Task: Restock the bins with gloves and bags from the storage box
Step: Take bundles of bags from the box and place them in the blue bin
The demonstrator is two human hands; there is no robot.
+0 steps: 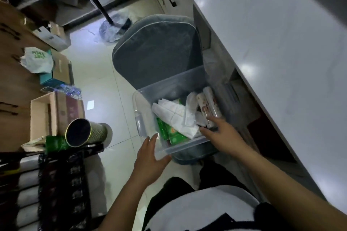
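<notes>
A clear plastic storage box (139, 110) rests on a grey cushioned chair (157, 50). Inside lie white folded bags (174, 116), green packets (171, 133) and patterned rolls (205, 105) along its right side. My left hand (150, 157) presses flat against the box's near left corner, fingers spread. My right hand (223, 135) reaches into the box at the near right, fingertips touching the lower end of the rolls; whether it grips one I cannot tell.
A white countertop (272, 47) runs along the right. On the left stand a brown cabinet, cardboard boxes (48, 116), a cylindrical tin (84, 133) and a black rack (62, 189). Pale tiled floor (105, 88) lies between.
</notes>
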